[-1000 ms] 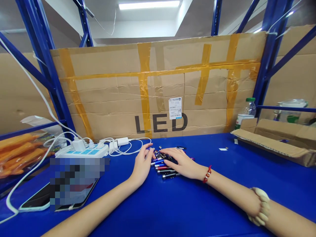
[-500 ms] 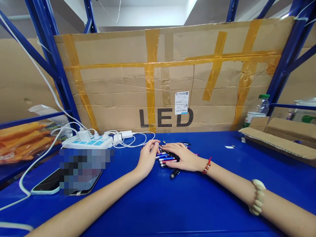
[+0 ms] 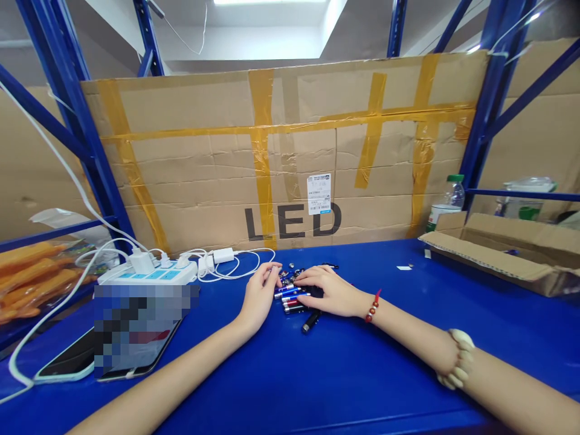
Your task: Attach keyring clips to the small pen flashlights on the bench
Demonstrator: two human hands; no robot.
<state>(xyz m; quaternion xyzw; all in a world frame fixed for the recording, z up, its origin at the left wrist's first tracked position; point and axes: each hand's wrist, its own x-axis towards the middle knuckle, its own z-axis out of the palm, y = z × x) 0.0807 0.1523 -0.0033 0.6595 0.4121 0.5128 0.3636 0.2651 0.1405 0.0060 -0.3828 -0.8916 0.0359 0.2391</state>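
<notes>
A pile of small pen-shaped flashlights (image 3: 292, 297) in blue, red and black lies on the blue table (image 3: 317, 374). My left hand (image 3: 258, 296) rests at the pile's left side, fingers stretched over it. My right hand (image 3: 328, 290) lies flat on the right part of the pile, fingers pointing left and apart. One black flashlight (image 3: 311, 321) lies loose just in front of my right hand. Neither hand grips anything.
A white power strip (image 3: 149, 275) with chargers and cables (image 3: 235, 263) sits at the left, phones (image 3: 67, 362) in front of it. A taped cardboard sheet marked LED (image 3: 290, 157) stands behind. An open carton (image 3: 502, 251) and a water bottle (image 3: 446, 202) are at the right.
Both hands have stayed on the pile, shuffling it slightly. One black flashlight rolled out toward me from under my right hand. The view shifted with my head.
</notes>
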